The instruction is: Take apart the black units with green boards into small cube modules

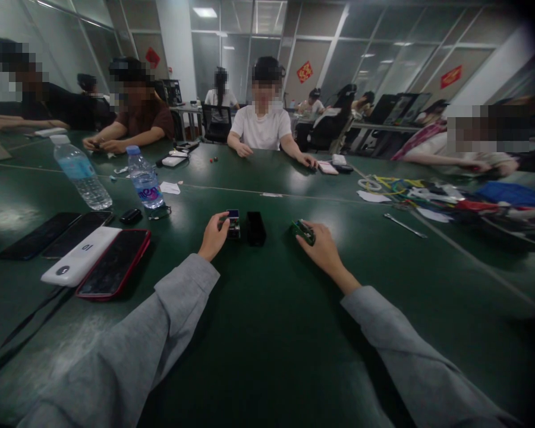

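Observation:
My left hand point(214, 235) is closed around the left side of a small boxy device point(234, 226) with a dark top and a pale metallic front. Just right of that device, on the green table point(267, 333), stands a small black open-topped box point(255, 229), touched by neither hand. Farther right, my right hand point(323, 245) grips a small green circuit board point(304, 232) between thumb and fingers, low over the tabletop. My fingers cover part of the board, so its lower side is hidden.
Phones point(116, 264), a white power bank point(81, 255) and two water bottles point(144, 178) occupy the left. To the right lie a wrench point(405, 226) and a heap of cables point(428, 193). Across the table sits a person in a white shirt point(263, 128); others sit at both sides.

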{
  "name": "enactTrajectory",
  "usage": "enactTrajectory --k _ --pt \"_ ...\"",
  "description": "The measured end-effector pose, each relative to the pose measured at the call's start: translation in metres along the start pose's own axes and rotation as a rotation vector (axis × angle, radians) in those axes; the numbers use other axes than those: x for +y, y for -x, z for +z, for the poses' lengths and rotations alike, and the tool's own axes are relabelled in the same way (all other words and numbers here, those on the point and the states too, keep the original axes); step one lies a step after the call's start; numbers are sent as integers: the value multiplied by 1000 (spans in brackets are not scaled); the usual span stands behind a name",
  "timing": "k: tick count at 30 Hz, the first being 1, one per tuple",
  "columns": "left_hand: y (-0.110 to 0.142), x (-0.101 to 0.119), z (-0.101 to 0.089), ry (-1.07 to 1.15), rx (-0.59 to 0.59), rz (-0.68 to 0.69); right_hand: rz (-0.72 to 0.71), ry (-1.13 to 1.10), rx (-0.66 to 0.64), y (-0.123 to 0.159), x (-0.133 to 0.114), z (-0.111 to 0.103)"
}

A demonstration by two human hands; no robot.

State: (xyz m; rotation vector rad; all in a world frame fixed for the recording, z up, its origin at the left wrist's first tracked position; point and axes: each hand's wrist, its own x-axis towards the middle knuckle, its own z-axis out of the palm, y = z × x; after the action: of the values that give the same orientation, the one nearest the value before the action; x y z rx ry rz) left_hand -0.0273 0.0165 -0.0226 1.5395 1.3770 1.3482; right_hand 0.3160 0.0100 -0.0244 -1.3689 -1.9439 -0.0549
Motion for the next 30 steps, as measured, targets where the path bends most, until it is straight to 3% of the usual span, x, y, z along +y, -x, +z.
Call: enactTrajectory --k 5,11,16,19,24,27,30 --pt "-2 -5 2 -12 28 25 1 -58 -27 0 -9 -4" --pt "-3 -8 2 -16 27 42 224 -195 -49 -2 5 -4" --pt "-3 -6 1 -19 24 40 391 -339 26 -4 20 2" --pt "-3 -6 1 -13 16 39 365 -353 45 -3 14 1" --pt "-3 -8 0 -20 7 41 196 -77 -5 3 -5 -3" --pt "-3 -9 0 -24 3 44 169 -35 -73 15 -3 -16" --pt "-2 -7 0 -24 5 42 233 -32 -117 39 22 -56"
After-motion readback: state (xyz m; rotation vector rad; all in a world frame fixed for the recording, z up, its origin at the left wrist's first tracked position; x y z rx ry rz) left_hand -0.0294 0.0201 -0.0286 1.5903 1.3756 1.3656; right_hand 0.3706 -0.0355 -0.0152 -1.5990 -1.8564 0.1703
